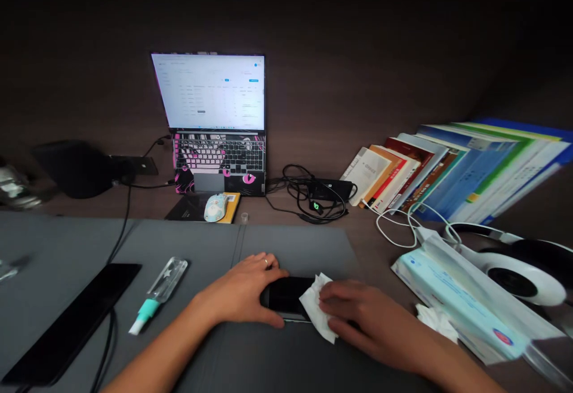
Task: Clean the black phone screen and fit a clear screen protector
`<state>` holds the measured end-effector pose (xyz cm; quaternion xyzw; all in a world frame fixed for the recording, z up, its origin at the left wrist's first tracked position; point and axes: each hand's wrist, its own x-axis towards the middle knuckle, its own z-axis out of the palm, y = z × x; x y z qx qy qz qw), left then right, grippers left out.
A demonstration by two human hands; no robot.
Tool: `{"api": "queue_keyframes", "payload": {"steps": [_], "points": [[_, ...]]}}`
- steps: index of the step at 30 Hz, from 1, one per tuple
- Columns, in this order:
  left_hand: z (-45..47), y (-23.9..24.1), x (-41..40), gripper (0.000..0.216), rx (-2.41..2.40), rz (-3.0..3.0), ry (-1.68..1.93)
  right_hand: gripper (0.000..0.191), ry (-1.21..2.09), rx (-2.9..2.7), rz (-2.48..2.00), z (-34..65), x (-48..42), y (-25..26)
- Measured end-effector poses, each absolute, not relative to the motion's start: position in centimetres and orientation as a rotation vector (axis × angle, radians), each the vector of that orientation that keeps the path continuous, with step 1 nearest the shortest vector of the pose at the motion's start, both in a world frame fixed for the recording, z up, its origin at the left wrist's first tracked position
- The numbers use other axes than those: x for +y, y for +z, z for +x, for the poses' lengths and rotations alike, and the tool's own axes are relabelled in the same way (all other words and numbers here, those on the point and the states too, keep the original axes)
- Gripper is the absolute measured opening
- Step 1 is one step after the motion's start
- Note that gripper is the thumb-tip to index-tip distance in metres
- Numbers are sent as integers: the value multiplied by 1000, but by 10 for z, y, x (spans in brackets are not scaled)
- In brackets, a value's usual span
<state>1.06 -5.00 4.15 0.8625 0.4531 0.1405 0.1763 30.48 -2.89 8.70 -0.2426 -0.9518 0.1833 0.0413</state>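
Observation:
A dark, flat device that looks like a phone [289,294] lies on the grey desk mat [201,244]. My left hand [248,288] holds its left end, thumb along the near edge and fingers at the far edge; a ring shows on one finger. Over the device's right end, my right hand [362,318] presses a white tissue [319,309] between fingers and thumb. That part of the device is hidden beneath the tissue. Left of my hands lies a clear spray bottle [163,291] with a teal neck.
An open laptop [219,160] stands at the back, a mouse [215,207] before it. Cables and a black adapter [331,189] lie right of it, beside leaning books [425,166]. A tissue pack [465,297], crumpled tissue [437,322] and headphones [514,274] are at right; a black slab [71,321] at left.

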Motion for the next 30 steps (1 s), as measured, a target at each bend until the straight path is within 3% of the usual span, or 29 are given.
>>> {"api": "queue_keyframes", "payload": {"steps": [6, 15, 24, 30], "points": [[10, 37, -50, 119, 1327, 2383, 367, 19, 505, -3016, -593, 260, -18, 86], [9, 35, -45, 110, 1259, 2431, 415, 27, 378, -3031, -464, 219, -26, 78], [7, 37, -46, 105, 1218, 2484, 460, 34, 464, -3007, -571, 250, -53, 77], [6, 36, -44, 81, 1192, 2504, 472, 34, 501, -2941, -679, 283, -56, 81]]}}
